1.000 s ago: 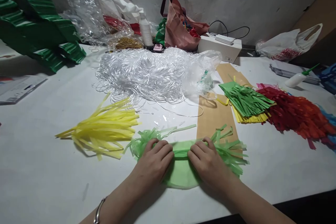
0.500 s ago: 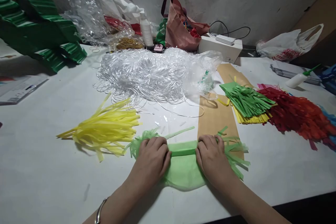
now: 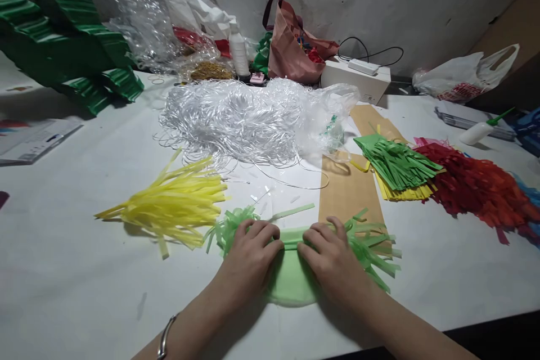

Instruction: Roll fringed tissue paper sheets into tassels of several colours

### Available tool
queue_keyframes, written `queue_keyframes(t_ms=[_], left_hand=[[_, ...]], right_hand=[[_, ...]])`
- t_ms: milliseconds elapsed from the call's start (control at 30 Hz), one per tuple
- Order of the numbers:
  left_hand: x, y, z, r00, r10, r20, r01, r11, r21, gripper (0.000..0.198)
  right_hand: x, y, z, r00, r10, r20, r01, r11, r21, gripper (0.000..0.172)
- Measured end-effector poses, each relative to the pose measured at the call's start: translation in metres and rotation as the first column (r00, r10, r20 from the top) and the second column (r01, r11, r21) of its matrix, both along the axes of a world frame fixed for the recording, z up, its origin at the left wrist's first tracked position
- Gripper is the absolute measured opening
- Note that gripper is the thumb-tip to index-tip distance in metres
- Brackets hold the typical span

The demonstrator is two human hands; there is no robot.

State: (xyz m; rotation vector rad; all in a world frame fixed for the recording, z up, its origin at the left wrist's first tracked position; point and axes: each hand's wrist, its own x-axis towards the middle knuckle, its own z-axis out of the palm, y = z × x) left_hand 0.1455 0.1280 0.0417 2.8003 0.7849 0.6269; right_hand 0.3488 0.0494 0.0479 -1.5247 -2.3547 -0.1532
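A light green tissue-paper sheet (image 3: 291, 281) with fringed ends lies near the table's front edge, partly rolled into a thin tube. My left hand (image 3: 248, 256) presses on the roll's left part, fingers curled over it, beside the left fringe (image 3: 225, 228). My right hand (image 3: 331, 259) presses on the right part in the same way, next to the right fringe (image 3: 373, 247). The two hands sit close together with only a short piece of the roll showing between them. A yellow fringed tassel (image 3: 172, 202) lies to the left of my left hand.
A tangle of clear plastic string (image 3: 236, 118) fills the table's middle. Brown paper strips (image 3: 348, 188), green and yellow fringe (image 3: 394, 166) and red fringe (image 3: 475, 185) lie to the right. Green corrugated sheets (image 3: 67, 45), bags, a glue bottle (image 3: 238, 50) and a white box (image 3: 356, 79) stand at the back.
Both hands have slid inward along the green roll, closing the gap between them. The roll has turned a little further over the sheet.
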Motion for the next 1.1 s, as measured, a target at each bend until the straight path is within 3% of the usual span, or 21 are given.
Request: queue_keyframes(t_ms=[100,233,467,733,1100], left_hand=[[-0.001,0.0,0.002,1.0,0.002,0.014,-0.002,1.0,-0.024,0.025],[-0.002,0.001,-0.001,1.0,-0.006,0.029,0.006,1.0,-0.002,0.024],[0.003,0.004,-0.005,1.0,-0.006,0.026,0.006,1.0,0.007,0.023],[0.002,0.002,0.0,0.998,0.001,0.06,0.003,0.997,-0.076,0.015],[-0.003,0.004,-0.002,0.999,-0.019,0.038,0.019,1.0,-0.015,0.017]], right_hand=[[-0.007,0.008,-0.001,0.99,0.095,0.106,-0.095,0.995,-0.012,0.014],[-0.011,0.015,-0.005,0.976,0.148,0.159,-0.158,0.986,0.051,0.021],[-0.012,0.018,-0.007,0.996,0.058,0.072,-0.062,0.997,0.044,0.024],[-0.017,0.02,-0.015,0.994,0.076,0.078,-0.081,0.995,0.06,0.022],[0.01,0.001,-0.008,0.988,0.039,0.152,-0.046,0.998,0.04,0.022]])
